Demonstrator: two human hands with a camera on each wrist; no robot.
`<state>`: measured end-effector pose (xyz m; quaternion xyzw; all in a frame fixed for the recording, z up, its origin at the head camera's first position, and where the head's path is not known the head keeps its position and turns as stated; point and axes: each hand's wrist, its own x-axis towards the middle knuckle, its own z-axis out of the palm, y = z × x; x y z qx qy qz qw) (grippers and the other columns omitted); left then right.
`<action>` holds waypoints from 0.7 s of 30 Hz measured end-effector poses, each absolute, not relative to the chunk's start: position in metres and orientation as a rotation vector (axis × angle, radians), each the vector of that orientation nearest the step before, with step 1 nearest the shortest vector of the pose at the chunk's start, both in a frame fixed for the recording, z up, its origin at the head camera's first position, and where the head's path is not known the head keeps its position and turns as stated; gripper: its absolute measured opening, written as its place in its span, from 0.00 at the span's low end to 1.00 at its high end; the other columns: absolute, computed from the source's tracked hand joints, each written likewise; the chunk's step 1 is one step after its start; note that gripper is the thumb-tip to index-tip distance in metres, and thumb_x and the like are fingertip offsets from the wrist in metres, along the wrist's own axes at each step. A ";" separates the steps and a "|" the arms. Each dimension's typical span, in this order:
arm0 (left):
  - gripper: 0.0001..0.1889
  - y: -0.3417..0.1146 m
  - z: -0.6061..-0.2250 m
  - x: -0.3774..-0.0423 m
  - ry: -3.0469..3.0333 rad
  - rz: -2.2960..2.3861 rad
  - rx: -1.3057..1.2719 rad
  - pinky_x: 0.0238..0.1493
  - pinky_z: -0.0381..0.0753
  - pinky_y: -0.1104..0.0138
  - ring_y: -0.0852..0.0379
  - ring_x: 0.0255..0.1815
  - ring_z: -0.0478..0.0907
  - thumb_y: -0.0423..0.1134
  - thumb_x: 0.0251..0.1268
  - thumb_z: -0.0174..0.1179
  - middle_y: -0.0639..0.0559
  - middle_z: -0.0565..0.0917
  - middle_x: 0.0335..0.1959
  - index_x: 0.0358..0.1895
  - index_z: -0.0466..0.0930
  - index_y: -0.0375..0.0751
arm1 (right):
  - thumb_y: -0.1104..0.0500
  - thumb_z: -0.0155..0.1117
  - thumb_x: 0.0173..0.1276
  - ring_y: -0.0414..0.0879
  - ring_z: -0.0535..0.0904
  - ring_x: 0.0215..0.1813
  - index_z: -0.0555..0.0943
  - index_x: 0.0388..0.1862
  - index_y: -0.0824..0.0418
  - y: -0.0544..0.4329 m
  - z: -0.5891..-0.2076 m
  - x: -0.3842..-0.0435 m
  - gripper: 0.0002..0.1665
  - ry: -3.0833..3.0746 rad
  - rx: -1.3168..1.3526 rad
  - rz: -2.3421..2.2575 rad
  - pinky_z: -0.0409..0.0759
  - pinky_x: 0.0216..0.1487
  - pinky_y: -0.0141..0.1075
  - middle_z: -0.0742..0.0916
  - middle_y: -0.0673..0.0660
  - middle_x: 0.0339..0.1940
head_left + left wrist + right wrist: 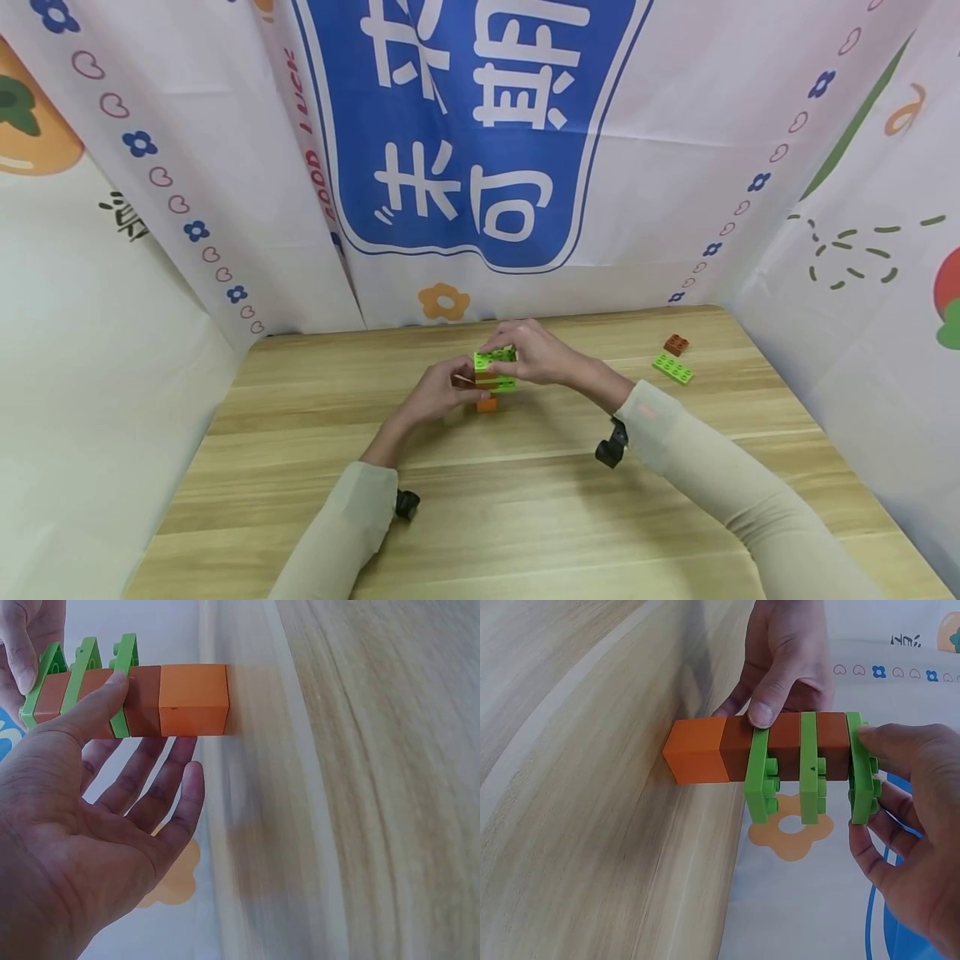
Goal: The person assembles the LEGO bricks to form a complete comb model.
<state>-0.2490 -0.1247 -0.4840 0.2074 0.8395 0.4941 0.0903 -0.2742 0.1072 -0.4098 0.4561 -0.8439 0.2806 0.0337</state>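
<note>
A block tower stands upright on the table, with an orange block [697, 750] at its base. Above that, brown bricks [785, 746] alternate with three thin green plates, which jut out to one side with studs showing. My left hand [438, 390] grips the tower low down, its thumb on the lowest green plate [126, 686] and the other fingers behind. At the top, my right hand [543, 354] pinches the uppermost green plate [861, 772] between thumb and fingers. That plate sits slightly tilted against the brown brick under it.
To the right on the wooden table [487, 517] lie a loose green plate [672, 369] and a small brown brick [676, 344] behind it. A printed cloth wall [630, 242] rises along the table's back edge, close behind the tower.
</note>
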 end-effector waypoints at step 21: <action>0.11 -0.126 -0.486 -0.253 2.493 1.476 0.609 0.54 0.88 0.60 0.54 0.48 0.86 0.37 0.66 0.76 0.49 0.89 0.46 0.45 0.83 0.40 | 0.56 0.75 0.73 0.52 0.85 0.62 0.88 0.60 0.60 0.144 -0.406 -0.288 0.19 -2.624 1.352 0.953 0.89 0.54 0.46 0.89 0.58 0.60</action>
